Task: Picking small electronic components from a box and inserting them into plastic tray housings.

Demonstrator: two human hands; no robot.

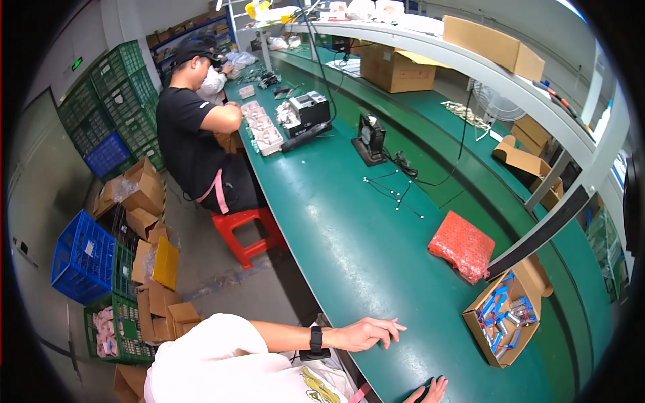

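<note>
My left hand (368,334), a black band at its wrist, is over the near edge of the green table (336,269). Its fingers stretch out loosely and hold nothing. Cut off by the lower edge, my right hand (435,391) rests at the table's edge with its fingers apart. Something black shows beside its palm; what it is I cannot tell. To the right of both hands stands an open cardboard box (482,338) with several blue and silver cylinders with red wires (500,316). Behind it lies a red bubble-wrap package (463,245).
Thin black wires with white ends (396,191) lie farther along the table, near a black stand-like device (369,141). A co-worker in black (201,127) sits on a red stool (245,235) by pale trays (262,127). A grey shelf frame (571,181) rises at right; crates (84,252) stand left.
</note>
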